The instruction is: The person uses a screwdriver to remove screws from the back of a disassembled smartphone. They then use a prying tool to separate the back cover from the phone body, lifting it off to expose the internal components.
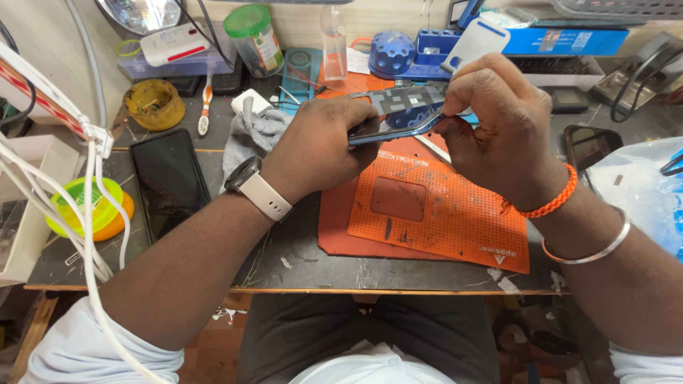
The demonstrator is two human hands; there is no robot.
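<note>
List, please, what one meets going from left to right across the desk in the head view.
White cables → green tape roll → black phone → left hand → blue phone → right hand → plastic bag.

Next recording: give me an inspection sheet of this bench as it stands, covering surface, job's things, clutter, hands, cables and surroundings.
Surface: dark worktop, scratched, with an orange perforated mat on a red pad.
Job's things: blue phone, held edge-on above the mat; a grey inner plate lifts off it.
Clutter: black phone, grey cloth, toothbrush, yellow pot, green-lidded jar, tape rolls.
Hands: left hand grips the phone; right hand pinches its upper edge.
Cables: white cables hang at left.
Surroundings: blue tool holder, plastic bag.
</note>
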